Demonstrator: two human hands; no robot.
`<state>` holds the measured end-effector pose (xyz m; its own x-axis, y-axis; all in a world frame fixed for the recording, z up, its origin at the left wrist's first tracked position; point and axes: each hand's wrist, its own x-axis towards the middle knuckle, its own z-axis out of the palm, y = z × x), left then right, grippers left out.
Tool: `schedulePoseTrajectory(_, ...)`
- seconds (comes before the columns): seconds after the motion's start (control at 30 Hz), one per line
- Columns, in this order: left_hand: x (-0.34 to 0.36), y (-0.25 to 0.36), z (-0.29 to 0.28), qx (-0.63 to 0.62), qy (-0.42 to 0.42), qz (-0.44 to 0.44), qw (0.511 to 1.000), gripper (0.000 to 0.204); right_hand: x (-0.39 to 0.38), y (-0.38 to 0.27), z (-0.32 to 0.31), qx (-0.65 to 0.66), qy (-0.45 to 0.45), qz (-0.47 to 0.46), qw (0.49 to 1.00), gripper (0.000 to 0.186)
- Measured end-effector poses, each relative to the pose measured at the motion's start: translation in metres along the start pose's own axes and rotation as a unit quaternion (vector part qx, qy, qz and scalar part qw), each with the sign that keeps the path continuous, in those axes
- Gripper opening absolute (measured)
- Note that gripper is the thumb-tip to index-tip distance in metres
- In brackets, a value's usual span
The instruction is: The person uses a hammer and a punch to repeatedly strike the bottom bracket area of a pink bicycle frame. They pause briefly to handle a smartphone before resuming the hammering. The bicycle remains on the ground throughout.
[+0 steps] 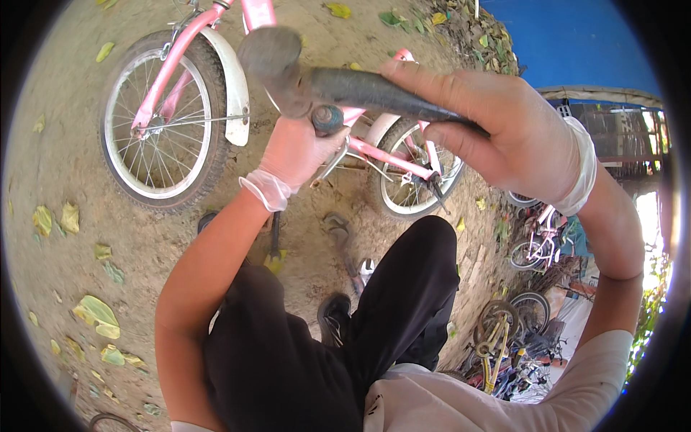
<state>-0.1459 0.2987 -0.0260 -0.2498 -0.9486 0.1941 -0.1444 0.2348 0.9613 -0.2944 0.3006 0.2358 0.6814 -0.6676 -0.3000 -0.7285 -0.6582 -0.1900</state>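
My right hand, in a thin see-through glove, is closed around the dark handle of a hammer. The hammer's worn metal head is raised over my left hand, blurred at its far end. My gloved left hand is closed around a tool with a dark, round end showing above the fist; its kind is hard to tell. Just beyond stands a pink bicycle with white rims. Its front wheel is at the left, and its frame is partly hidden behind my hands and the hammer.
A worn metal tool lies on the dirt ground between my legs, near a dark rod. Yellow leaves are scattered at the left. Piled bicycles stand at the right, below a blue sheet at the far right.
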Motion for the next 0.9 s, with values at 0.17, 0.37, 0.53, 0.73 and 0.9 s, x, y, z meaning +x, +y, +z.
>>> schedulePoseTrajectory(0.17,0.015,0.003,-0.006,0.010,-0.062,-0.038,0.997,0.026,-0.004,0.012,-0.003,0.015,-0.002,0.057,0.998,0.058)
schedulePoseTrajectory(0.37,0.034,0.008,-0.011,-0.057,-0.094,-0.062,0.992,0.024,-0.008,0.027,-0.005,0.024,0.021,0.060,0.998,0.053)
schedulePoseTrajectory(0.53,0.051,0.007,-0.012,-0.072,-0.142,-0.080,0.984,0.037,-0.011,0.033,-0.009,0.026,0.025,0.095,0.995,0.052)
schedulePoseTrajectory(0.73,0.057,0.008,-0.005,-0.029,-0.133,-0.096,0.986,0.033,-0.015,0.036,-0.009,0.064,0.047,0.133,0.988,0.052)
schedulePoseTrajectory(0.9,0.062,0.006,0.002,-0.038,-0.155,-0.119,0.980,0.036,-0.021,0.048,-0.007,0.078,0.034,0.169,0.982,0.052)
